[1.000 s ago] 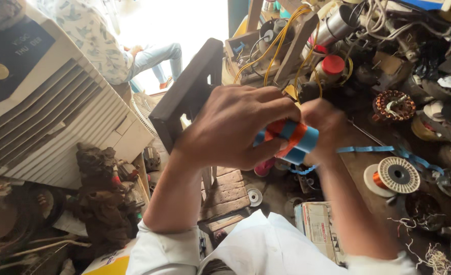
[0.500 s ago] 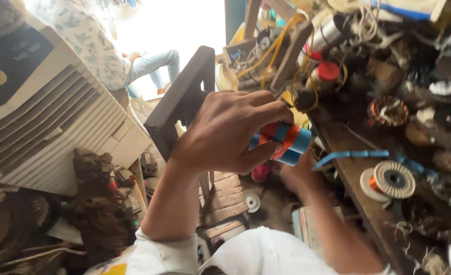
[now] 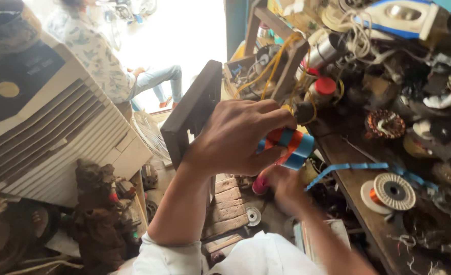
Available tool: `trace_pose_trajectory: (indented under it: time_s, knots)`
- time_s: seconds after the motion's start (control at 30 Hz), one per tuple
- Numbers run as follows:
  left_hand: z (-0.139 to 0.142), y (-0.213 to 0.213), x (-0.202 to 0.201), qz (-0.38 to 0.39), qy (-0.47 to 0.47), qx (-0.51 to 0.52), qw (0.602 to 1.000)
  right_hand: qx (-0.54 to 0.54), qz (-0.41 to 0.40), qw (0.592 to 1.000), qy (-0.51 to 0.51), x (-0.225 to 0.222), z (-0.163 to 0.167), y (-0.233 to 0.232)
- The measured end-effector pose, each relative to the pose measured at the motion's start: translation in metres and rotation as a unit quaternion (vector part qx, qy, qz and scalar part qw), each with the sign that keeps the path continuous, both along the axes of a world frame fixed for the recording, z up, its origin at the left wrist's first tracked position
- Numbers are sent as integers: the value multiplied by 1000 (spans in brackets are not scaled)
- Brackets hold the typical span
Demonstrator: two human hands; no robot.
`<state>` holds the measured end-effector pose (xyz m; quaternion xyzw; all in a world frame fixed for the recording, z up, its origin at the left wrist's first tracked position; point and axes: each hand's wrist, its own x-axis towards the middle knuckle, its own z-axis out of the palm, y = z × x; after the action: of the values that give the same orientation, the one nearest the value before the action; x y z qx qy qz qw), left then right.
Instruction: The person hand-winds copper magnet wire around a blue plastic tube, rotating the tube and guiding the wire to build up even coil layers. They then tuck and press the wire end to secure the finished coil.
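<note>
Cluttered workbench on the right — the left hand grips a small orange coil wrapped in blue tape; right hand's fingers are blurred, so I cannot tell their grip. Light, probably fragile windings — hold it by the taped outside.

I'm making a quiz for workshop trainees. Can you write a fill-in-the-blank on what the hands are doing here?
1. The left hand grips a coil wrapped in blue and ____ tape.
2. The right hand is ____ the coil, blurred.
3. A ____ tape strip trails over the workbench.
4. The spool on the bench carries ____-coloured wire.

Missing: orange; below; blue; copper
</note>
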<state>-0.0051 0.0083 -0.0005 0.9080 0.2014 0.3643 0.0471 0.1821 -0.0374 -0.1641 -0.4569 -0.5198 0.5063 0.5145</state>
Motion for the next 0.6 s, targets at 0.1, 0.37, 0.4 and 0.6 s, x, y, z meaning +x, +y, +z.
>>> trace_pose_trajectory:
  time_s: [0.1, 0.37, 0.4, 0.6]
  knots:
    - [-1, 0, 1, 9, 16, -11, 1000, 260, 118, 937, -202, 20, 11, -60]
    - [1, -6, 3, -22, 11, -11, 1000, 272, -86, 950, -131, 62, 21, 41]
    - [2, -6, 2, -17, 11, -15, 1000, 168, -83, 978, -90, 47, 5, 36]
    - [-1, -5, 0, -3, 12, -30, 999, 267, 20, 949, -168, 40, -5, -47]
